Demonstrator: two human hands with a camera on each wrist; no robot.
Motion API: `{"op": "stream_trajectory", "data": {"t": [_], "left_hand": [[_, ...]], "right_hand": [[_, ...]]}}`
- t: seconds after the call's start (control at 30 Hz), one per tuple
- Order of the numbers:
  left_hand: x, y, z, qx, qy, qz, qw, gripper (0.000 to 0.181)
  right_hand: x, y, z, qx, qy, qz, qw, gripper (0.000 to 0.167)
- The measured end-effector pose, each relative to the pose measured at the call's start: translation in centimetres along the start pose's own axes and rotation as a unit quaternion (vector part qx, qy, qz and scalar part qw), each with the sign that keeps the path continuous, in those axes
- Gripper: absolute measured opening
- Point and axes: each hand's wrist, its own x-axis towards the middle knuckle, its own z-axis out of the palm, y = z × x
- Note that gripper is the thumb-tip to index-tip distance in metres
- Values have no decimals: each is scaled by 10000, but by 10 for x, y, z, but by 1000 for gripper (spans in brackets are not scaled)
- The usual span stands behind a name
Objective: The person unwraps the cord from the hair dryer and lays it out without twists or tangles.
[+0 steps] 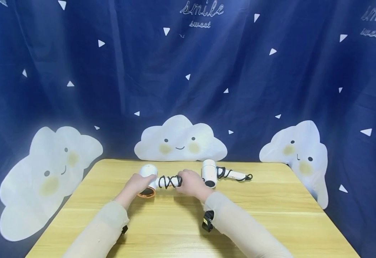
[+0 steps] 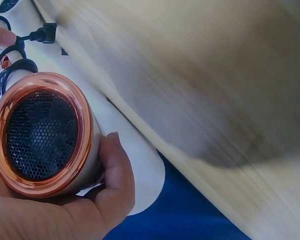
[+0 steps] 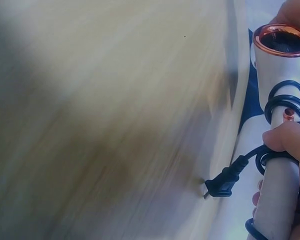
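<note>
A white hair dryer [image 1: 148,170] with a copper-coloured rim lies crosswise between my hands, a little above the table. My left hand [image 1: 135,185] grips its barrel from the side; in the left wrist view the thumb and fingers curl round it below the dark mesh grille [image 2: 42,135]. My right hand [image 1: 192,183] holds the handle [image 3: 276,202], the thumb pressing on the black cord [image 3: 285,102] coiled round it. From under that thumb a black two-pin plug [image 3: 222,182] sticks out. Part of the handle is hidden by the right hand in the head view.
A second white hair dryer [image 1: 209,171], its handle wrapped in black cord, lies just right of my right hand near the back edge of the wooden table [image 1: 175,229]. Behind the table hangs a dark blue curtain [image 1: 181,96] with white clouds.
</note>
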Motion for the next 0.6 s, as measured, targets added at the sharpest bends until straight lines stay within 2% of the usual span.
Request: {"op": "stream_trajectory", "data": {"t": [0.13,0.37,0.5,0.6], "left_hand": [[-3,1,2,-64,47,61,9999,80],[-6,1,6,-553,41,151,9983,77],[-7,3,7,-698,-1,168,9974,81],[-9,4,8,-964,-68,144,9952,83]], "right_hand": [[-2,3,-3,30,26,-85,10000,46],[-4,9,-11,46,54,-282,9996,45],[-5,11,-19,64,-81,-329,9994,47],[-5,13,-24,13,-192,-372,9991,49]]}}
